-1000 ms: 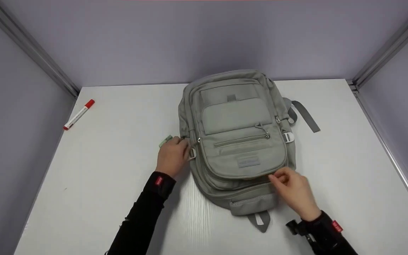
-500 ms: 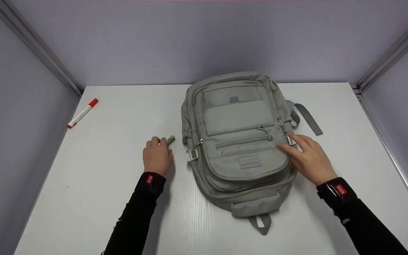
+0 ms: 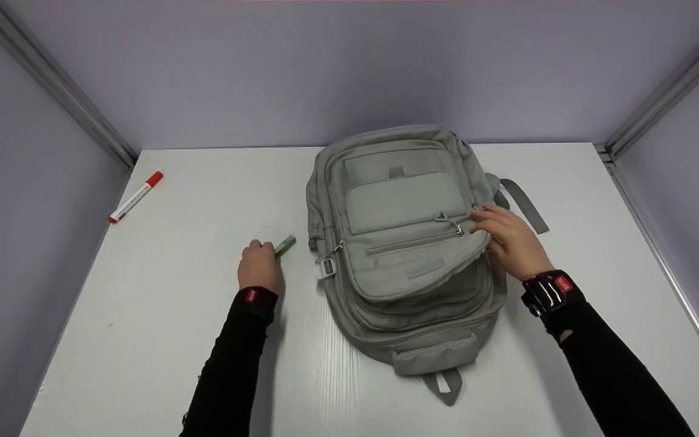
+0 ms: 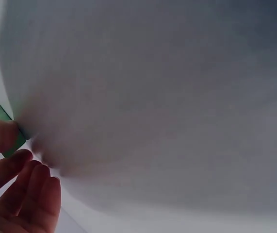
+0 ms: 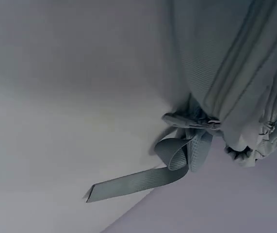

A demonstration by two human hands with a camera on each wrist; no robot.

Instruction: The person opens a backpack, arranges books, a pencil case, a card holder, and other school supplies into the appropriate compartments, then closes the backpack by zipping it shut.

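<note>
From the head camera: a grey-green backpack (image 3: 407,243) lies flat on the white counter (image 3: 173,340), front pocket up, near the counter's far edge. The right hand (image 3: 507,240) is on the pack's right side, fingers curled round the edge of the front pocket flap (image 3: 422,267) and lifting it, so the flap stands open on that side. The left hand (image 3: 260,267) rests on the counter left of the pack, apart from it, pinching a small green stick-shaped object (image 3: 285,244) between thumb and fingertips; the object's far end points toward the pack. Far off at the counter's left edge lies a white marker with a red cap (image 3: 135,196). A grey strap (image 3: 522,203) trails from the pack's right side.

Left wrist camera, very blurred: the green object (image 4: 5,131) sits under the thumb at the left edge, and the other fingers (image 4: 29,194) lie loosely bent below it. Most of the view is a grey blur.

Right wrist camera: the pack's (image 5: 235,73) ribbed side fills the upper right, and the strap (image 5: 143,182) curls out of a loop and lies flat on the counter (image 5: 56,145). The hand barely shows here; its grip cannot be told from this view.
</note>
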